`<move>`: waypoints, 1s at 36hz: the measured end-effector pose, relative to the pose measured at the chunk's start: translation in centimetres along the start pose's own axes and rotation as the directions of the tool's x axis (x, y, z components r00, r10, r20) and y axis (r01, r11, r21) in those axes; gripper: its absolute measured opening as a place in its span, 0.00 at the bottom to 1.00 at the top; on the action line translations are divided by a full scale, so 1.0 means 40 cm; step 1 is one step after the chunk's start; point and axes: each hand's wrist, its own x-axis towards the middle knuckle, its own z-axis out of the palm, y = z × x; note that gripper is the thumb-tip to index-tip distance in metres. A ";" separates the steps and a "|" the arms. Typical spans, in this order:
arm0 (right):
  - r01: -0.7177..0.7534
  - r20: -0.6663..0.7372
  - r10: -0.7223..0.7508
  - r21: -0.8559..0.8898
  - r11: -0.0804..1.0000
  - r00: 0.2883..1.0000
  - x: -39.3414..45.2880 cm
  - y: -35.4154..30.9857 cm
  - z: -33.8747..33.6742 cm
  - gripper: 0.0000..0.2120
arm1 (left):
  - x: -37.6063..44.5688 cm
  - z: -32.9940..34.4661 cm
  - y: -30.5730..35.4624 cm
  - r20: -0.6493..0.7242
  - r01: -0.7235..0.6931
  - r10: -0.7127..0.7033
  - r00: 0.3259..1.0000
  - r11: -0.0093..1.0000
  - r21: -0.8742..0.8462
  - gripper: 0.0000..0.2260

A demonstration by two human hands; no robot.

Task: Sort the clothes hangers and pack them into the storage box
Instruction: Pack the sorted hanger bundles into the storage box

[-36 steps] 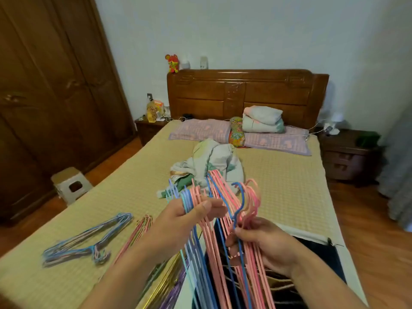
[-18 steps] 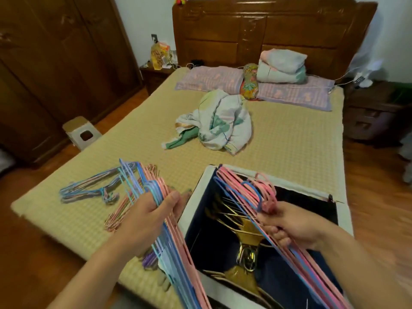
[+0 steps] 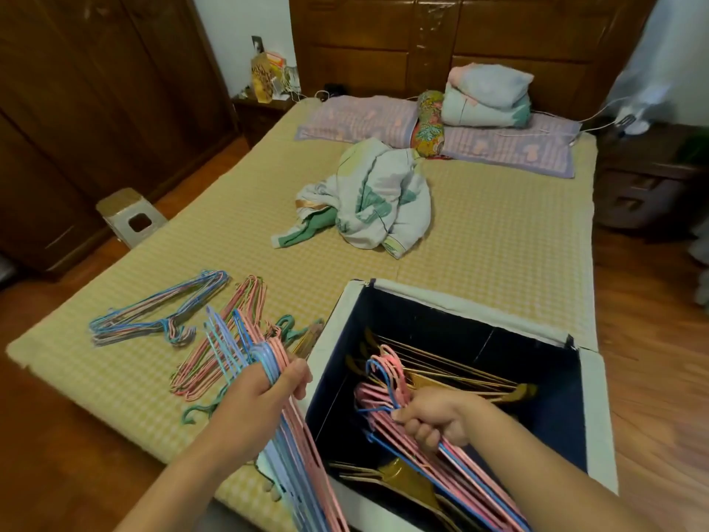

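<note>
Big storage box, white rim and dark inside, sits lower right. Right hand grips a pink-and-blue hanger bundle inside it; left hand clutches another bunch just left of the box.

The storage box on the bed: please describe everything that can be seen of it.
The storage box is a square, open-topped container with a pale rim and dark navy inner walls that look like fabric. It stands on the checked mat at the near end of the bed. Gold hangers lie inside. The right hand holds a pink and blue hanger bundle down into it.
</note>
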 end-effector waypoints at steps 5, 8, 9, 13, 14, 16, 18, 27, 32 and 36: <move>-0.082 -0.036 0.082 0.024 0.996 0.996 0.070 0.005 -0.010 0.05 | 0.008 0.002 0.005 -0.001 0.011 -0.011 1.000 1.000 -0.027 0.19; -0.028 -0.182 0.037 0.054 0.998 0.983 0.095 0.023 -0.042 0.07 | 0.011 -0.007 0.004 0.011 0.030 -0.030 1.000 0.999 -0.039 0.18; 0.003 -0.236 0.008 0.044 0.999 0.972 0.096 0.026 -0.055 0.07 | 0.011 -0.010 0.002 0.006 0.031 -0.031 1.000 0.999 -0.039 0.18; 0.091 -0.328 -0.097 -0.035 0.995 0.940 0.072 0.023 -0.092 0.06 | 0.003 -0.019 -0.008 -0.029 0.029 -0.030 0.999 0.999 -0.034 0.19; 0.104 -0.332 -0.117 -0.059 0.993 0.936 0.066 0.020 -0.102 0.06 | 0.002 -0.020 -0.011 -0.036 0.031 -0.033 0.999 0.999 -0.040 0.18; 0.109 -0.332 -0.137 -0.102 0.989 0.933 0.057 0.011 -0.120 0.08 | 0.001 -0.020 -0.013 -0.043 0.040 -0.042 0.998 0.998 -0.045 0.18; 0.105 -0.315 -0.138 -0.119 0.987 0.939 0.048 0.002 -0.135 0.08 | 0.002 -0.018 -0.012 -0.045 0.047 -0.050 0.998 0.997 -0.054 0.17; 0.083 -0.166 -0.084 -0.013 0.996 0.983 0.006 0.006 -0.147 0.04 | -0.004 -0.020 -0.003 -0.048 0.040 -0.044 0.998 0.996 -0.081 0.18; 0.168 -0.020 -0.167 0.064 0.984 0.986 -0.053 -0.002 -0.125 0.03 | -0.006 -0.024 -0.006 -0.044 0.034 -0.037 0.998 0.997 -0.076 0.20; 0.274 -0.071 -0.276 -0.035 0.961 0.959 -0.062 0.011 -0.122 0.05 | -0.008 -0.018 0.002 -0.055 0.024 -0.028 0.998 0.997 -0.075 0.20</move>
